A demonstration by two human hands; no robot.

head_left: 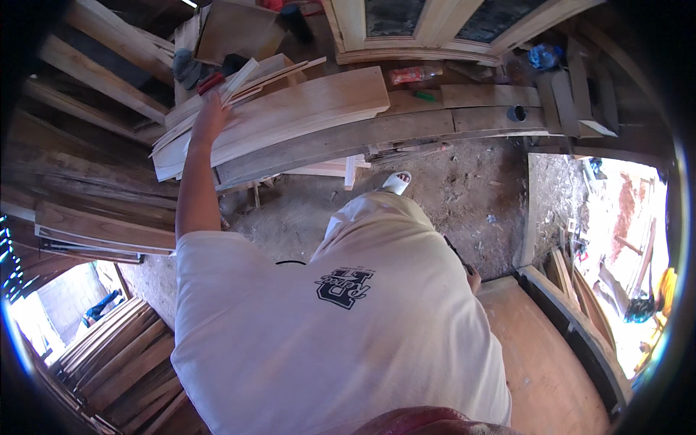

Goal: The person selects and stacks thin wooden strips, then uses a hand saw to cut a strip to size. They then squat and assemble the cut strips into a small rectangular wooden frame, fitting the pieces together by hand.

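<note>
My left arm reaches forward to the bench at the upper left. There my left hand point(210, 117) closes around a pale thin wooden strip point(241, 78). A dark red object point(211, 83) sits just beyond its fingertips; its kind is unclear. Under and beside the hand lie more thin strips and a stack of wide, pale planks point(312, 109). My right hand point(474, 280) hangs low at my right side, mostly hidden by my white shirt point(341, 348). Its visible fingers look curled, and a narrow dark thing point(457, 251) shows beside it.
A framed wooden panel point(428, 54) stands beyond the bench. A plastic bottle point(415, 75) and a dark cup point(516, 113) rest along the bench. Stacked timber point(123, 355) fills the lower left. A wide board point(540, 348) lies at my right, and my sandalled foot point(396, 183) is on the dirt floor.
</note>
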